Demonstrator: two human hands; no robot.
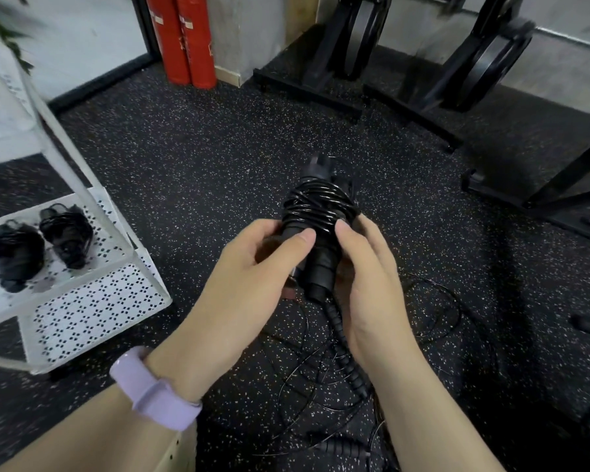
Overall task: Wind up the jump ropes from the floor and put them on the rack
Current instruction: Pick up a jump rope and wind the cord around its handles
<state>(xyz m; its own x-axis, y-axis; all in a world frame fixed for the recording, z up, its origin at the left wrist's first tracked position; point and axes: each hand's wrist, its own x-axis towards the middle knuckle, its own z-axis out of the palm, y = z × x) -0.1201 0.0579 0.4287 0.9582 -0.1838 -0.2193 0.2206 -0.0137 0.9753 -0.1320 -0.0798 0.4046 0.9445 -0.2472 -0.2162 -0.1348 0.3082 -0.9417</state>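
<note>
Head | left hand, right hand grip wound rope | seemingly tight

Glossy black plastic-looking cord wound round the matt, foam-like handles of the jump rope; ribbed black grip on a loose handle hanging below. Speckled, rough rubber-like floor; white-painted perforated metal on the rack. Smooth lilac wristband, seemingly silicone; glossy red on the cylinders.
</note>
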